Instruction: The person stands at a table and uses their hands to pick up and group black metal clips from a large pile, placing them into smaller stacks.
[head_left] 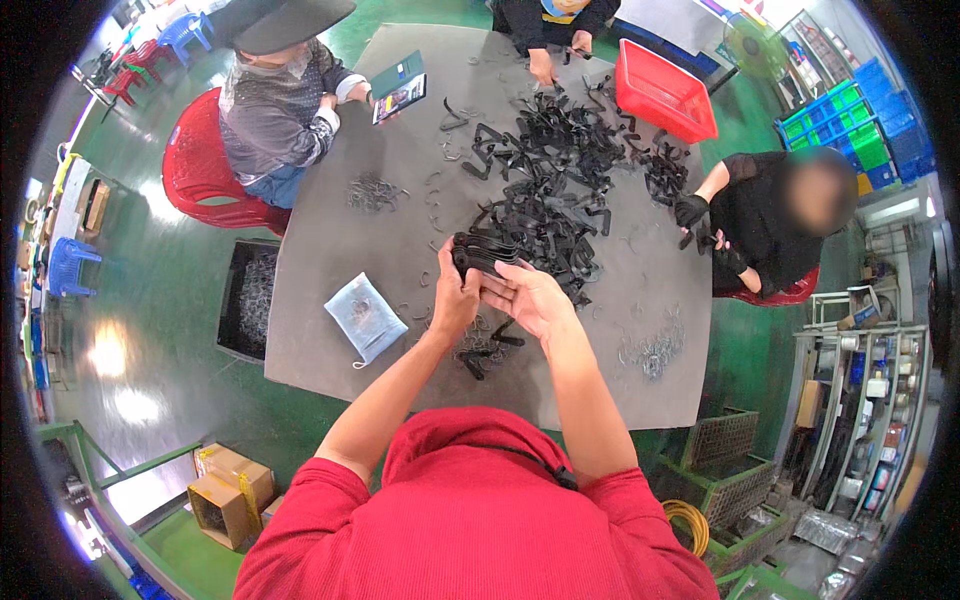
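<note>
With the clock centred on the stack of black strips (485, 252), my head feed shows the grey table (325, 245), its 6 o'clock edge partly hidden by the wearer's red top (480, 510). At 1 o'clock sprawls a heap of black bent strips (555, 165), too tangled for me to separate inner pieces. Between 1 and 2 sits a red plastic tub (650, 108). A pale blue pouch (374, 337) lies at 8, the dark patch on it too murky to name. The right hand (530, 300) is palm up, fingers extended against the stack; I can't tell whether it grips. The left hand (458, 295) pinches that stack beside the heap, its fingertips mostly hidden. At 10 lie tiny wire hooks (375, 192), blurring together
</note>
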